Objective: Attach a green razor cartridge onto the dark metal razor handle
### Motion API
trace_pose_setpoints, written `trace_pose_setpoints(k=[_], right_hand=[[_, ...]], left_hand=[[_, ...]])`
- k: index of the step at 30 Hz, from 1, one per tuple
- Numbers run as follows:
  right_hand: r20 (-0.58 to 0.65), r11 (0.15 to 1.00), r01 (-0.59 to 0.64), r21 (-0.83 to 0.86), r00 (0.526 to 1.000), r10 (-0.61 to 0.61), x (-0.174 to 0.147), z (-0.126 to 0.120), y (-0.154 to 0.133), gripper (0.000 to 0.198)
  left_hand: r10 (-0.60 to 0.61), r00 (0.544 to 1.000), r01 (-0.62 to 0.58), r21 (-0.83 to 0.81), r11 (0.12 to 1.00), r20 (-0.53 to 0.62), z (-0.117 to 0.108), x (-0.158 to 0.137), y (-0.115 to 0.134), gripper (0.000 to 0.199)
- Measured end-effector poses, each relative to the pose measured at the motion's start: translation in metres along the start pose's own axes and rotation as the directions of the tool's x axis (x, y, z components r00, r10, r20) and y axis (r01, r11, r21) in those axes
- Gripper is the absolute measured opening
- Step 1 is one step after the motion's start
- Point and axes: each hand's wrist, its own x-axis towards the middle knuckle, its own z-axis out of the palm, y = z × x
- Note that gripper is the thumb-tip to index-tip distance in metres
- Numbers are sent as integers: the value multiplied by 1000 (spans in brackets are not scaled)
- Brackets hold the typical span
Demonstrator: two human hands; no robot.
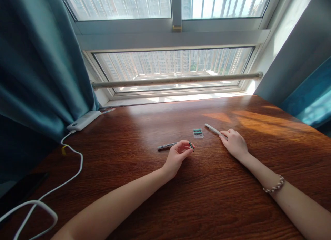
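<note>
My left hand (178,156) is closed in a pinch on a small dark green stick (191,146), which could be an ink cartridge but is too small to be sure. Partly behind this hand lies a dark grey pen (165,146) on the table. My right hand (234,143) rests low over the tabletop, its fingers closed on the near end of a slim white pen or stylus (213,129) that slants away to the left. Between the hands, a little farther off, sits a small clear case (198,136) with green sticks in it.
The brown wooden table (144,185) runs up to a barred window. At the left edge, a white power bank or adapter (84,120) has a white cable (77,173) looping toward me. A dark flat object (26,185) lies below it. Blue curtains (49,57) hang left.
</note>
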Motion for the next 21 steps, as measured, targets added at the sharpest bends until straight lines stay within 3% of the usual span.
trace_pose_setpoints(k=[7, 11, 13, 15, 18, 21], right_hand=[[-21, 1000, 7, 27, 1000, -7, 0, -1, -2, 26], [-84, 991, 73, 110, 994, -64, -6, -15, -21, 28], [-178, 886, 276, 373, 958, -223, -15, -27, -38, 31], [-164, 706, 408, 579, 906, -390, -26, -36, -56, 37], [-152, 547, 435, 715, 861, -486, -42, -40, -74, 48], [-143, 496, 426, 757, 848, -510, -48, -37, -78, 45]], left_hand=[[-10, 1000, 10, 10, 1000, 27, 3, -1, 7, 14], [-60, 998, 60, -3, 998, 25, 3, -2, 6, 17], [-98, 994, 99, -19, 995, 47, 4, -5, 5, 20], [-141, 986, 145, -33, 989, 92, 7, -9, 5, 21], [-196, 967, 204, -34, 978, 164, 12, -15, 6, 22], [-217, 956, 228, -35, 973, 197, 14, -17, 7, 22]])
